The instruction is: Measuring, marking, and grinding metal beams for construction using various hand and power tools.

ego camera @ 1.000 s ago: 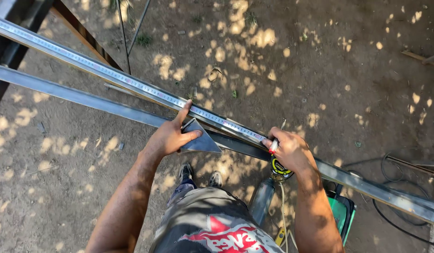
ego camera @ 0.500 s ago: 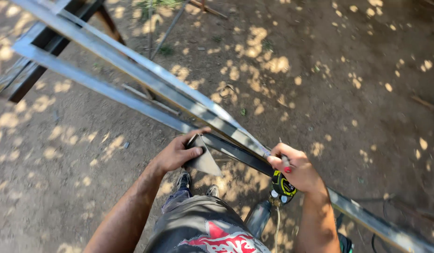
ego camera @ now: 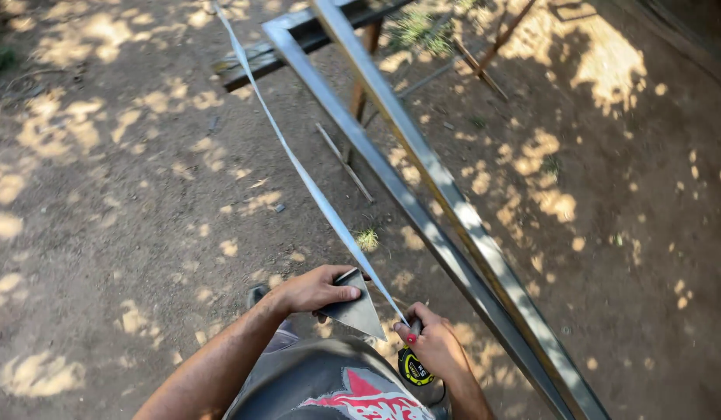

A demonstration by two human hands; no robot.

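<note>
Ground: we see bare packed dirt [ego camera: 119, 202] dappled with sun patches, a small grass tuft [ego camera: 367, 239] near the middle, thin sticks lying about.
Metal rails: two long grey steel sections [ego camera: 423, 187] run side by side from the top centre down to the lower right, close together, the far ends resting on a dark stand [ego camera: 314, 39] with a rusty leg.
Left hand: our left hand [ego camera: 310, 289] has its grip clamped on a grey triangular metal square [ego camera: 359, 309], fingers wrapped over the top edge, thumb on the near side; the square's point aims down toward our right hand.
Right hand: our right hand [ego camera: 432, 346] has its grip closed round a yellow and black tape measure [ego camera: 414, 365], thumb up by the red lock at the case mouth.
Tape blade: the silvery tape blade [ego camera: 298, 167] is pulled far out, running from the case up and left to the top of the view, passing just beside the square's right edge; we cannot tell whether they touch. Its far end is out of view.
Position: both hands sit left of the rails, not touching them, low in the view just above our printed grey shirt [ego camera: 329, 393].
Foot: a dark shoe [ego camera: 257, 294] shows on the dirt under the left wrist.
</note>
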